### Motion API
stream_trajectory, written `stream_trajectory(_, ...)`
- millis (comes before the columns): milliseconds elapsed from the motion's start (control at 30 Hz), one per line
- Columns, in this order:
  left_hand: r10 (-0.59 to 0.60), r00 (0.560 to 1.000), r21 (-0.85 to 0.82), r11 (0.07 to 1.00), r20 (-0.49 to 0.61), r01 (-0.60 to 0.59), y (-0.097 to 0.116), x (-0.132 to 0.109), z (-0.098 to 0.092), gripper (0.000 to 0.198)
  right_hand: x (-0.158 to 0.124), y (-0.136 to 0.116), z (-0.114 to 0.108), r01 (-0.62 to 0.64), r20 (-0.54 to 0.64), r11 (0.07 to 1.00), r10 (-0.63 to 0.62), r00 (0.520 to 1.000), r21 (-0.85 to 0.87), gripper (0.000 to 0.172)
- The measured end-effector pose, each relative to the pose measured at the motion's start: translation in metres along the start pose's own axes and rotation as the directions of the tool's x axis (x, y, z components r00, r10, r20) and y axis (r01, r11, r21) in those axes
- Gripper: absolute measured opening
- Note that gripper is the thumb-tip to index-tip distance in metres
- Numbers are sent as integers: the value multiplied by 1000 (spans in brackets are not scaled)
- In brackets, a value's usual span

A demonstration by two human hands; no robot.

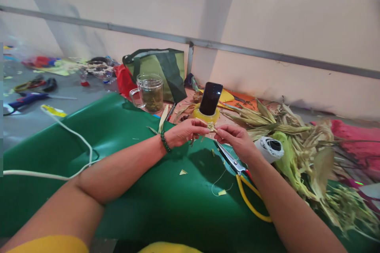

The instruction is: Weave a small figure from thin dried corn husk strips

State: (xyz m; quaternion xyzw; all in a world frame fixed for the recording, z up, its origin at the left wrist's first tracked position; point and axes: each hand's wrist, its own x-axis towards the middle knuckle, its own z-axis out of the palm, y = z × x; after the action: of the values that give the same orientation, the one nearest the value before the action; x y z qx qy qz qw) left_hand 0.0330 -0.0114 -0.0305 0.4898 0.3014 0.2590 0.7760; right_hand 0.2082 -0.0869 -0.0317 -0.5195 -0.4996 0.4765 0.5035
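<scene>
Between both hands, above the green mat (pixel 160 205), is a small pale bundle of dried plant strips (pixel 211 126), perhaps corn husk. My left hand (pixel 184 131), with a dark beaded bracelet at the wrist, pinches it from the left. From the right, the fingertips of my right hand (pixel 234 138) close on its other side. Scissors (pixel 236 166) with yellow and red handles lie below my right hand, partly hidden by the forearm. A thin thread (pixel 219 178) and small husk scraps (pixel 183 172) rest on the mat.
A phone (pixel 211 99) leans upright on a yellow tape roll (pixel 206 114). Left of it stand a glass mug (pixel 152 95) and a green bag (pixel 175 71). Dried corn husks (pixel 320 166) and a white spool (pixel 269 149) lie right. A white cable (pixel 74 134) crosses the mat; a glue gun (pixel 26 101) lies far left.
</scene>
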Motion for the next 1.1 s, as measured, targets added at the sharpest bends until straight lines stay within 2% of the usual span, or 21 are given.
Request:
stream_trajectory(200, 41, 998, 141, 989, 52, -48, 1, -3, 0, 30, 0, -1, 2, -2, 22, 1000, 2, 1000, -31, 35)
stream_trajectory(500, 144, 990, 244, 960, 4, -141, 1, -3, -2, 20, 1, -7, -4, -65, 88, 983, 81, 993, -170, 37)
stream_trajectory(633, 166, 986, 272, 949, -5, -158, 2, -4, 0, 18, 1, -6, -3, -61, 77, 990, 72, 994, -128, 38)
stream_trajectory(767, 184, 981, 330, 923, 65, -196, 2, -8, 4, 23, -1, -6, 0, -11, 67, 995, 19, 998, -104, 36)
stream_trajectory(867, 208, 975, 346, 912, 77, -222, 1, -10, 6, 26, -3, -5, 1, 20, 61, 993, -13, 998, -113, 34)
stream_trajectory(1000, 237, 969, 350, 904, 65, -245, -2, -10, 7, 26, -5, -5, 2, 4, 99, 996, 5, 995, -88, 31)
stream_trajectory(1100, 249, 961, 410, 870, 117, -275, -2, -11, 7, 26, -5, -5, 2, -28, 147, 997, 39, 988, -76, 31)
